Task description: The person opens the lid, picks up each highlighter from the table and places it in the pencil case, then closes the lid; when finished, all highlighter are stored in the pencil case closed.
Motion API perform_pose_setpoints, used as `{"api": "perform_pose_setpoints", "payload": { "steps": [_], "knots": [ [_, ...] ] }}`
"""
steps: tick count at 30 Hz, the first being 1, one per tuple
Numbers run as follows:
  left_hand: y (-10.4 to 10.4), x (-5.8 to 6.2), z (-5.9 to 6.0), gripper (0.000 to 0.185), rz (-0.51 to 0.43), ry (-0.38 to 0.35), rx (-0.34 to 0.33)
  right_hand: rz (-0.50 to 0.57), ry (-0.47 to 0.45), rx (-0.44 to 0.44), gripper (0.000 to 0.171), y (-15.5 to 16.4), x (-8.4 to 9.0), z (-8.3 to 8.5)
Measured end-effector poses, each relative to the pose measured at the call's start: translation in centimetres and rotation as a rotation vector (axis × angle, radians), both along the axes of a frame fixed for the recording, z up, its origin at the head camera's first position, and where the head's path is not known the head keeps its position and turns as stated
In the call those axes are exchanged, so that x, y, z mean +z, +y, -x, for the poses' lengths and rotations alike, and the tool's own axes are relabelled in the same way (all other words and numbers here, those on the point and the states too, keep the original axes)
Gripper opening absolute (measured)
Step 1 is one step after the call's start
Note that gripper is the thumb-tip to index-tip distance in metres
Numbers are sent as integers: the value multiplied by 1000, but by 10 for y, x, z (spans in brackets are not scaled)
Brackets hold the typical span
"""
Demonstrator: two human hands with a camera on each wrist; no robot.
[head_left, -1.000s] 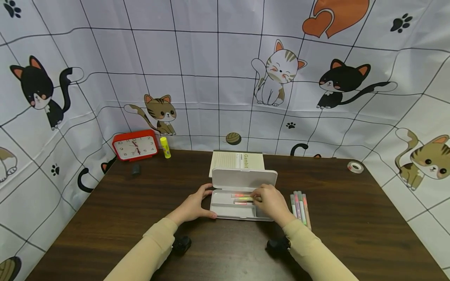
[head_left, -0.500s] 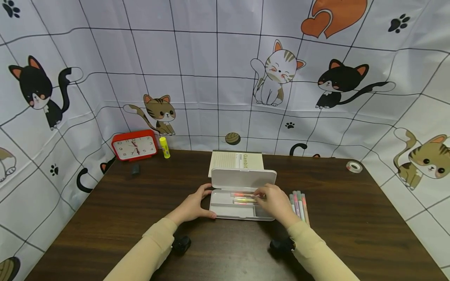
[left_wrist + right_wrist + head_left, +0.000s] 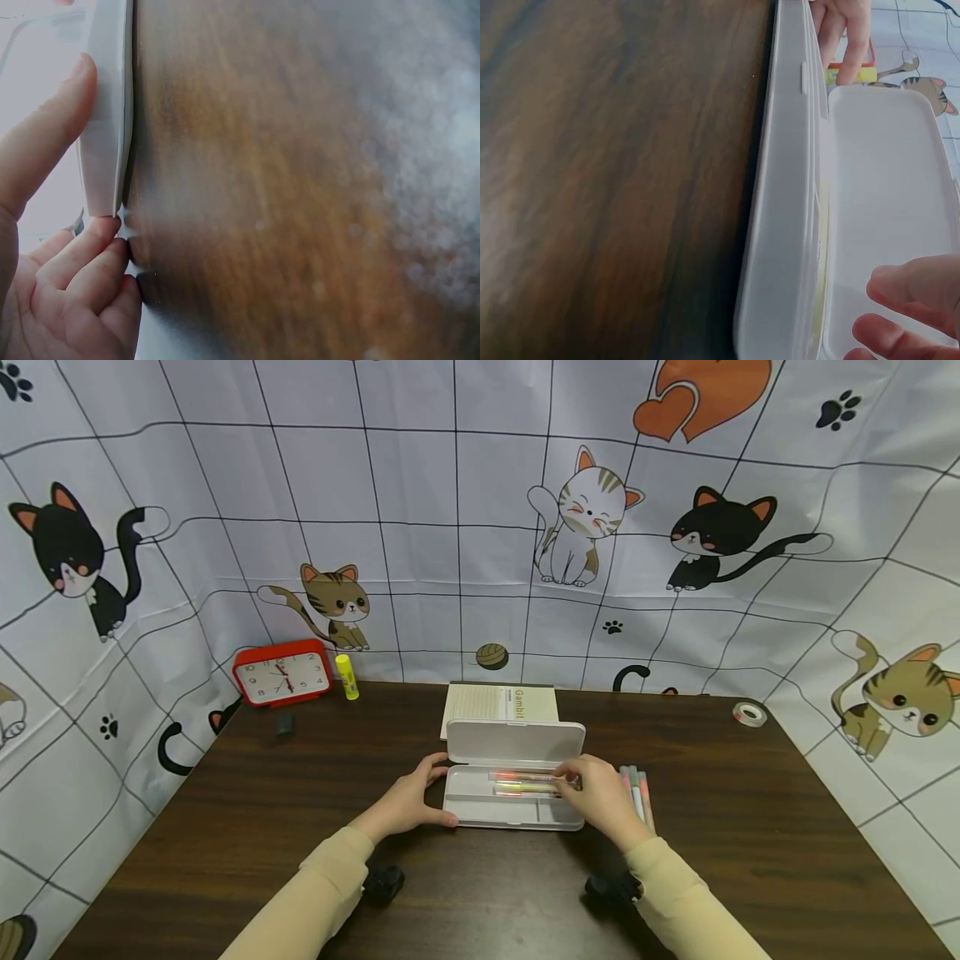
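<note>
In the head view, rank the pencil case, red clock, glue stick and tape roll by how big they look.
1. Pencil case, open, largest.
2. Red clock.
3 and 4. Glue stick and tape roll look about alike; both lie far back, so I won't rank them.

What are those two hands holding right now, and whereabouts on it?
The left hand grips the left end of the open white pencil case. The right hand reaches into its right side at the highlighters; whether it pinches one cannot be told.
</note>
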State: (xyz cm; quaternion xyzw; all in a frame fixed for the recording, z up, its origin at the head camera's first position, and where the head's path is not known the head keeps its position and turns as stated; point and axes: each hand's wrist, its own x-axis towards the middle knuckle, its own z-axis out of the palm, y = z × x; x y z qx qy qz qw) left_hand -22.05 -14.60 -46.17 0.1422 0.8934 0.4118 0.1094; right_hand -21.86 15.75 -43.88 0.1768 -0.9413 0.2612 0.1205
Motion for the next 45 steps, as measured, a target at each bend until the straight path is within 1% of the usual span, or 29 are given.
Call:
{"api": "perform_pose_setpoints", "payload": {
  "steps": [6, 13, 21, 26, 32, 38, 45],
  "knots": [
    [-1, 1, 0, 104, -4, 0, -6, 0, -43, -13, 8, 12, 0, -4],
    [-1, 1, -1, 102, -9, 1, -10, -33, -77, -68, 9, 26, 4, -10],
    [0, 1, -1, 103, -15, 7, -17, -43, -71, -108, 11, 52, 2, -14],
    [0, 1, -1, 103, -16, -9, -7, -40, -57, -126, 10, 67, 1, -16],
    [0, 1, 0, 102, -13, -5, -9, -28, -69, -156, 10, 80, 0, -20],
    [-1, 0, 0, 103, -14, -9, -8, -21, -55, -163, 9, 92, -3, -20],
    [-1, 0, 0, 103, -16, -2, -13, 0, -78, -180, 11, 104, -6, -24]
  ]
}}
